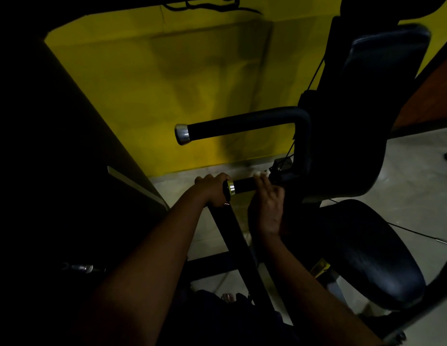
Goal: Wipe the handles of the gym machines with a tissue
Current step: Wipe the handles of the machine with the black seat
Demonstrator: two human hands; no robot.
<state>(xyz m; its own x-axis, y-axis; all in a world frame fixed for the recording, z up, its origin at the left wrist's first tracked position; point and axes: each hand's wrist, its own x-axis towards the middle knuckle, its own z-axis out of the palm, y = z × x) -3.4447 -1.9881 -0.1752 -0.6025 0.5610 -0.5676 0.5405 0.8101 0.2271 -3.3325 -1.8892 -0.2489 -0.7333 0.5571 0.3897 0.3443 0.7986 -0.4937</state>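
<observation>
At frame centre, the left hand [212, 189] curls round the capped end of the lower handle [243, 186]. Just right of it, the right hand [267, 206] wraps a white tissue [261, 174] against that handle with curled fingers, below the untouched upper handle [242, 126]

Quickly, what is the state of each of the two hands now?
Left hand: closed, gripping the end of the lower handle.
Right hand: closed, holding the tissue against that same handle.
</observation>
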